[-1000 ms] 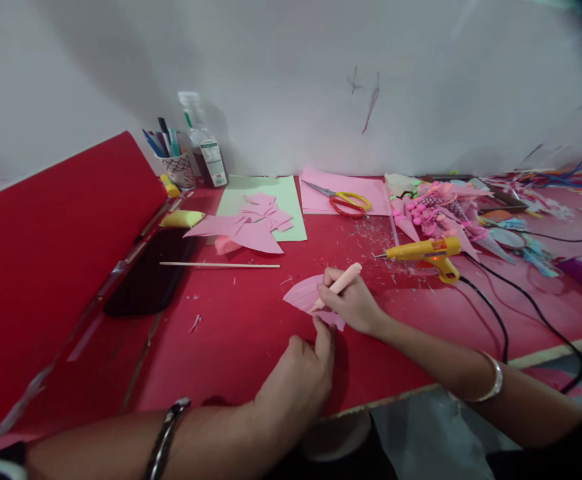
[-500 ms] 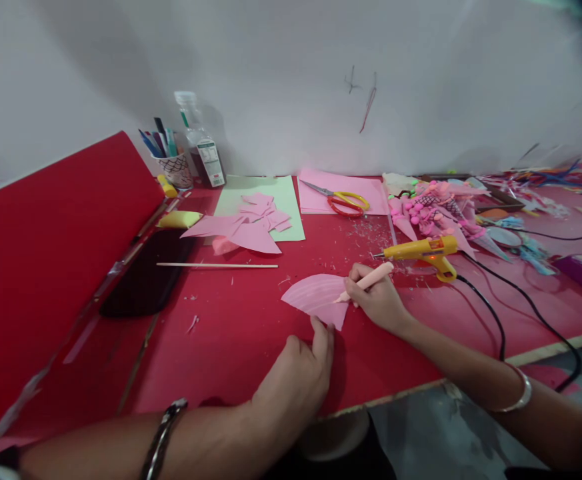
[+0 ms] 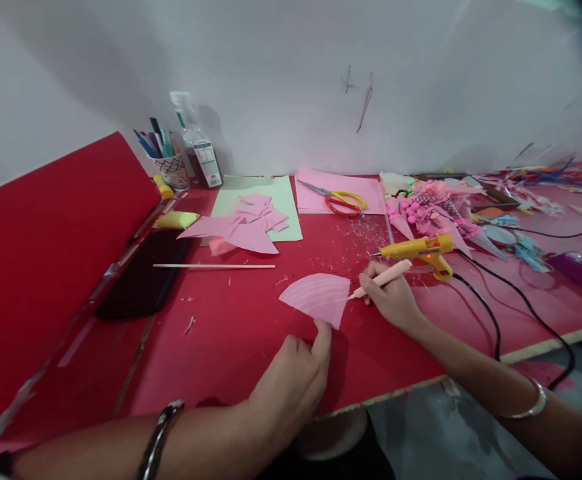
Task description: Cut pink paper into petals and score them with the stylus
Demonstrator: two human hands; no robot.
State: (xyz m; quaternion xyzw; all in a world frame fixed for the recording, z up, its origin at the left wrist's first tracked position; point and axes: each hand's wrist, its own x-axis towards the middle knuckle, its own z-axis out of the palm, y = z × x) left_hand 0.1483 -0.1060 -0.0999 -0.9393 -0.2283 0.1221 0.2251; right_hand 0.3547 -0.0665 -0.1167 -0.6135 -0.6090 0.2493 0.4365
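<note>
A fan-shaped piece of pink paper (image 3: 315, 298) with curved pale lines across it lies flat on the red tabletop. My left hand (image 3: 298, 373) is at its lower edge, fingertips on the paper near the bottom corner and the other fingers curled, partly hidden. In my right hand (image 3: 388, 293) is a pale peach marker pen (image 3: 383, 277), gripped like a writing tool. Its tip is at the right edge of the paper, and I cannot tell whether it touches.
A yellow glue gun (image 3: 421, 250) with a black cord lies right of the paper, beyond my right hand. Behind are scissors (image 3: 338, 200), pink paper scraps (image 3: 251, 227) and a heap of pink decorations (image 3: 431, 203). A thin stick (image 3: 215, 267) and dark phone (image 3: 141, 280) lie left.
My right hand has moved right with the marker pen, from over the paper's surface to its right edge. My left hand has barely shifted at the lower edge.
</note>
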